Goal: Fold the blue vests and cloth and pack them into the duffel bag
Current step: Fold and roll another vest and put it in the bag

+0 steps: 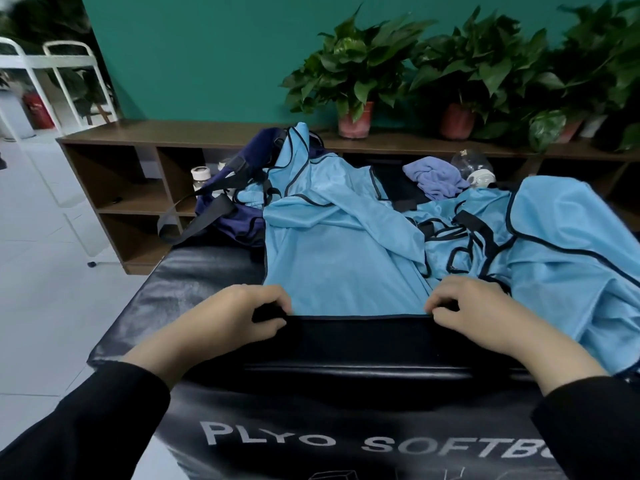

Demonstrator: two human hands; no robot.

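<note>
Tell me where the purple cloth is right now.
In the head view, the purple cloth lies crumpled at the far right-centre, beside a clear bottle, beyond the blue vests.

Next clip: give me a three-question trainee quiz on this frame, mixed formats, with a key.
1. True or false: both hands pinch the near hem of one vest.
2. The purple cloth lies: A) in the duffel bag B) on the black box past the vests C) on the floor.
3. Fill in: the plants stand on a wooden ____.

Key: 1 true: left hand and right hand each hold a corner. 2 B. 3 shelf.
</note>
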